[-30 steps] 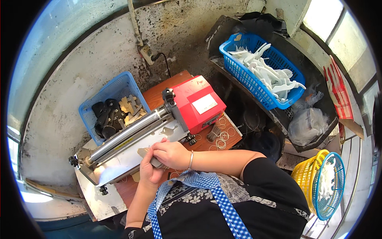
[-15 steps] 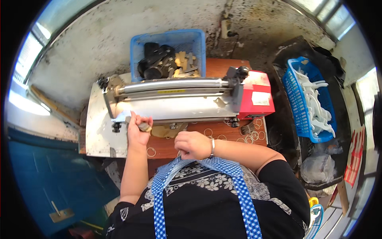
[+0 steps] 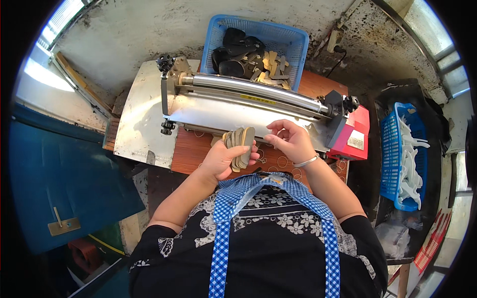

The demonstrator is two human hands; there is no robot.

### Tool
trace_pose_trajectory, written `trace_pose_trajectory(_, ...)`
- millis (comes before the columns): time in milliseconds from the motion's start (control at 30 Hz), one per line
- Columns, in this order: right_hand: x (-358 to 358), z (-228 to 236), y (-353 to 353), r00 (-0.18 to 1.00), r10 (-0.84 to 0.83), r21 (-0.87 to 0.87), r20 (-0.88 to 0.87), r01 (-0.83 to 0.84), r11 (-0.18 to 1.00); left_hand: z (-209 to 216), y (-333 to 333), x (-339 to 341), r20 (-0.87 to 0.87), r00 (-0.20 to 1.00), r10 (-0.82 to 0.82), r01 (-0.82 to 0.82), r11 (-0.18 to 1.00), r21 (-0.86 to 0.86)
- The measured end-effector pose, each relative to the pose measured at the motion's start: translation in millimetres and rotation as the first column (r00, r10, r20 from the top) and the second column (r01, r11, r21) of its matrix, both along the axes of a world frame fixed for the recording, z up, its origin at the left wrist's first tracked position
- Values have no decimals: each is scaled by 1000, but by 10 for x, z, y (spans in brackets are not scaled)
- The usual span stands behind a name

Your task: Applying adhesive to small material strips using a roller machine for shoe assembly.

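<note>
1 stack of flat strips (image 3: 245,139), elongated, ends rounded; colour grey-brown to olive, edges paler tan. Several pieces; exact count not discernible. Condition: loosely fanned, layers overlapping and stepped, upper ends spread; rightmost piece shows its broad face most fully. Pose: long sides roughly upright in view, leaning slightly right. Location: held in the left grip (image 3: 219,158), thumb across the lower part, fingertips at the right side.

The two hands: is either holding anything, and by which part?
The left hand grips a stack of flat, rounded pieces around its lower half, thumb across the front. The right hand shows nothing held.
</note>
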State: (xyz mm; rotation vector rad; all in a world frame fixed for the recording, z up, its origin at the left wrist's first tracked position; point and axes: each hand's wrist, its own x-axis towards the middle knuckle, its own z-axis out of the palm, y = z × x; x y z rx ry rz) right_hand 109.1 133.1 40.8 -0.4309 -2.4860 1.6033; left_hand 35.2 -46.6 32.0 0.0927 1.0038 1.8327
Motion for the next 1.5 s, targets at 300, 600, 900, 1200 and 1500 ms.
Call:
trace_pose_trajectory(300,-211,-200,31,986,-156,-374,-53,125,919,-112,220,-123,53,999,13,-7,994,-109)
trace_pose_trajectory(600,-186,-401,352,859,431,874,-278,40,484,-258,264,-212,39,984,173,-166,976,-138)
trace_pose_trajectory(900,-306,-360,87,989,57,-547,136,27,837,-267,406,-149,-123,986,114,-136,973,-188)
trace_pose_trajectory(1200,-125,-329,-79,968,85,-513,236,50,857,-292,495,-46,107,959,263,-242,954,-178)
trace_pose_trajectory(1500,-345,-405,304,880,55,-777,472,386,497,-287,392,-200,65,973,220,-204,960,-190)
